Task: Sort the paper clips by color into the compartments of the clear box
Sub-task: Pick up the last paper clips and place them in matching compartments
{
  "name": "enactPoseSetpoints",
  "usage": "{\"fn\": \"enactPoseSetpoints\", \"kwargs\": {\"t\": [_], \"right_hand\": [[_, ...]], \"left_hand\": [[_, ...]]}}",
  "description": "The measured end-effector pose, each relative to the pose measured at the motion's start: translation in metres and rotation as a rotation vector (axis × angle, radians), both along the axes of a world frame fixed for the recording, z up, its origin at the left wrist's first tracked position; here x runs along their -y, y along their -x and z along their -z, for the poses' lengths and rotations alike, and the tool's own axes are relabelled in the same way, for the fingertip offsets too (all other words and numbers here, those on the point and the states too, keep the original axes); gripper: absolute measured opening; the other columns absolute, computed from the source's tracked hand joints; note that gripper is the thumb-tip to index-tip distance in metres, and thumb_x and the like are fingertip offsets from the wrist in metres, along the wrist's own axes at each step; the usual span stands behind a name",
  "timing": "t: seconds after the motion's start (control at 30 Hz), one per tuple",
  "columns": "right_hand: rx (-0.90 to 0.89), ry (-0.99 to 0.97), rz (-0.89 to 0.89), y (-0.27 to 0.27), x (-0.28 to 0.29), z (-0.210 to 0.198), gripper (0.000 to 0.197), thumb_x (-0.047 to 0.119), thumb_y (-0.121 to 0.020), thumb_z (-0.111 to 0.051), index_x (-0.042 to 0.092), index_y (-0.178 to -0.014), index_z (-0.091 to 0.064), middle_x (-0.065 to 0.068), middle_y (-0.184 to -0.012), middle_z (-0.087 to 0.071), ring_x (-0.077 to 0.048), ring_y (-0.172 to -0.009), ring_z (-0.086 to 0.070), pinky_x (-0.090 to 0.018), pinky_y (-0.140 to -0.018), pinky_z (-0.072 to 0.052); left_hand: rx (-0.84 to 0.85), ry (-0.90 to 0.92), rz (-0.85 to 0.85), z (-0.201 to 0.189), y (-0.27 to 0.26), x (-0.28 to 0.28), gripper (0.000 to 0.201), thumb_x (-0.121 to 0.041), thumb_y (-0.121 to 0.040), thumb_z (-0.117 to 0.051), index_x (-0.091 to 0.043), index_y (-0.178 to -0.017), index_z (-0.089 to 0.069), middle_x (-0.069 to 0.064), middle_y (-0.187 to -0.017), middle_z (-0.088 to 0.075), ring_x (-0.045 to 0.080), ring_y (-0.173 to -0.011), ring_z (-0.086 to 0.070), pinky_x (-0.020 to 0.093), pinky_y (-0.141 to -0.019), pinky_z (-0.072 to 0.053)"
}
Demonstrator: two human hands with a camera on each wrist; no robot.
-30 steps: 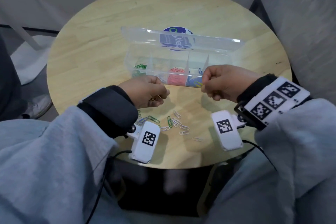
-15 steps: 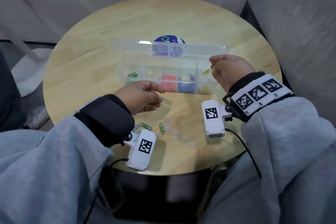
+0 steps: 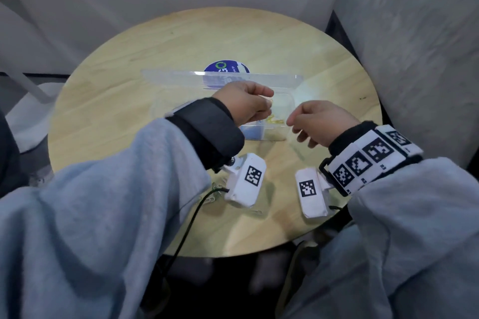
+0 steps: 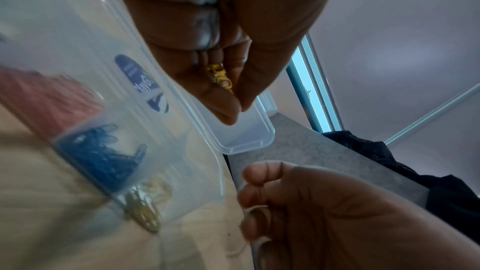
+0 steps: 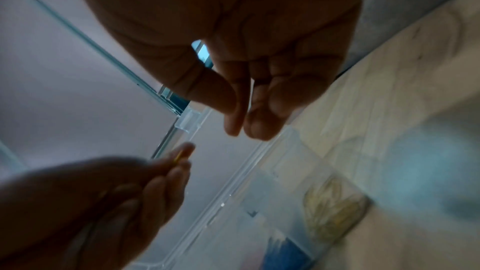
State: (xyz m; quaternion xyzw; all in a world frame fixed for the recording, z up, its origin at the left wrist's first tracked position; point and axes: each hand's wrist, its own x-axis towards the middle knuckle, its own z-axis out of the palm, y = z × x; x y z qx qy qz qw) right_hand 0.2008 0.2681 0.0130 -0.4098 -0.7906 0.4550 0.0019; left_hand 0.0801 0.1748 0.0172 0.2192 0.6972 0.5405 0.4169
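Observation:
The clear box (image 3: 292,103) lies open mid-table, its lid (image 3: 181,77) tipped back. My left hand (image 3: 269,105) hovers over the box's right end and pinches yellow paper clips (image 4: 219,77) between thumb and fingers; my left sleeve hides the box's left half. Under it, more yellow clips (image 3: 276,119) lie in the right-hand compartment, next to the blue clips (image 4: 101,155) and red clips (image 4: 46,98). Just right of the box, my right hand (image 3: 291,124) has thumb and fingertips (image 5: 233,126) closed together, with nothing visible between them.
The round wooden table (image 3: 129,101) carries a blue sticker (image 3: 225,68) behind the lid. Loose silver clips (image 3: 215,190) lie near the front edge, partly under my left wrist camera. Grey walls stand close on the right and behind.
My left hand has risen from the box's front and moved right, over the yellow compartment. My right hand has drawn back towards me, and the yellow clip it pinched is gone from its fingers.

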Motion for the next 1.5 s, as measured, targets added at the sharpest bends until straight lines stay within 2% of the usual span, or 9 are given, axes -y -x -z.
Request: {"fn": "enactPoseSetpoints", "kwargs": {"t": [0.13, 0.27, 0.37, 0.47, 0.57, 0.73, 1.1, 1.33, 1.5], "right_hand": [[0.152, -0.025, -0.099, -0.002, 0.007, 0.001, 0.015, 0.014, -0.086, -0.048, 0.012, -0.086, -0.063, -0.002, -0.07, -0.058, -0.021, -0.063, -0.052, -0.03, -0.062, -0.044], [0.194, -0.014, -0.185, 0.0, 0.015, 0.004, 0.014, 0.011, -0.087, -0.046, 0.012, -0.088, -0.061, 0.0, -0.067, -0.056, -0.017, -0.056, -0.05, -0.026, -0.058, -0.043], [0.236, -0.038, -0.256, 0.001, 0.019, 0.006, 0.016, 0.011, -0.087, -0.046, 0.013, -0.091, -0.062, -0.003, -0.07, -0.057, -0.018, -0.06, -0.051, -0.025, -0.057, -0.044], [0.271, -0.07, -0.342, 0.002, 0.023, 0.01, 0.012, 0.012, -0.085, -0.05, 0.017, -0.087, -0.061, 0.002, -0.068, -0.055, -0.014, -0.059, -0.05, -0.021, -0.051, -0.041], [0.315, -0.132, -0.479, 0.006, 0.033, 0.017, 0.01, 0.015, -0.082, -0.061, 0.022, -0.077, -0.056, 0.01, -0.066, -0.051, -0.007, -0.058, -0.048, -0.019, -0.053, -0.04], [0.434, -0.248, -0.665, 0.012, 0.054, 0.031, 0.022, 0.027, -0.076, -0.071, 0.027, -0.077, -0.05, 0.012, -0.074, -0.051, -0.013, -0.075, -0.051, -0.026, -0.065, -0.042], [0.709, -0.465, -0.993, 0.016, 0.088, 0.041, 0.027, 0.03, -0.085, -0.062, 0.013, -0.106, -0.065, -0.002, -0.098, -0.066, -0.019, -0.085, -0.058, -0.029, -0.072, -0.047], [0.61, -0.434, -0.981, 0.019, 0.085, 0.045, 0.012, 0.029, -0.085, -0.064, 0.018, -0.087, -0.061, 0.002, -0.092, -0.063, -0.02, -0.087, -0.058, -0.032, -0.077, -0.049], [0.546, -0.455, -0.998, 0.018, 0.09, 0.045, 0.026, 0.032, -0.084, -0.066, 0.02, -0.077, -0.044, 0.003, -0.083, -0.054, -0.02, -0.082, -0.051, -0.028, -0.062, -0.04]], "left_hand": [[-0.079, 0.032, 0.024, 0.004, -0.007, -0.02, 0.038, -0.003, -0.09, -0.053, -0.007, -0.128, -0.053, 0.004, -0.107, -0.056, 0.017, -0.099, -0.055, 0.03, -0.099, -0.047], [-0.119, 0.051, 0.074, 0.008, -0.001, -0.014, 0.044, -0.003, -0.092, -0.05, -0.012, -0.135, -0.048, -0.001, -0.114, -0.052, 0.016, -0.105, -0.05, 0.035, -0.109, -0.039], [-0.137, 0.037, 0.064, 0.009, 0.008, 0.004, 0.04, 0.001, -0.092, -0.047, -0.011, -0.13, -0.052, -0.003, -0.111, -0.054, 0.013, -0.105, -0.051, 0.03, -0.103, -0.043], [-0.18, 0.025, 0.052, 0.009, 0.015, 0.032, 0.024, 0.001, -0.091, -0.049, -0.017, -0.103, -0.059, -0.001, -0.085, -0.059, 0.013, -0.081, -0.059, 0.018, -0.073, -0.051], [-0.47, 0.259, 0.204, 0.014, 0.018, 0.061, 0.016, -0.008, -0.088, -0.057, -0.021, -0.095, -0.062, -0.005, -0.07, -0.056, 0.011, -0.064, -0.054, 0.013, -0.056, -0.045], [-0.825, 0.793, 0.591, 0.033, 0.01, 0.087, 0.035, -0.029, -0.08, -0.067, -0.027, -0.113, -0.059, -0.01, -0.092, -0.053, 0.012, -0.085, -0.05, 0.021, -0.073, -0.036], [-1.028, 0.739, 0.73, 0.055, -0.005, 0.086, 0.04, -0.03, -0.074, -0.073, -0.027, -0.11, -0.056, -0.002, -0.113, -0.052, 0.02, -0.11, -0.049, 0.032, -0.086, -0.043], [-1.015, 0.742, 0.72, 0.06, -0.001, 0.086, 0.022, -0.035, -0.078, -0.069, -0.023, -0.095, -0.062, -0.003, -0.107, -0.056, 0.019, -0.104, -0.052, 0.032, -0.083, -0.043], [-1.01, 0.731, 0.717, 0.06, -0.001, 0.087, 0.019, -0.034, -0.08, -0.067, -0.023, -0.095, -0.062, -0.004, -0.102, -0.055, 0.018, -0.102, -0.053, 0.031, -0.082, -0.043]]}}
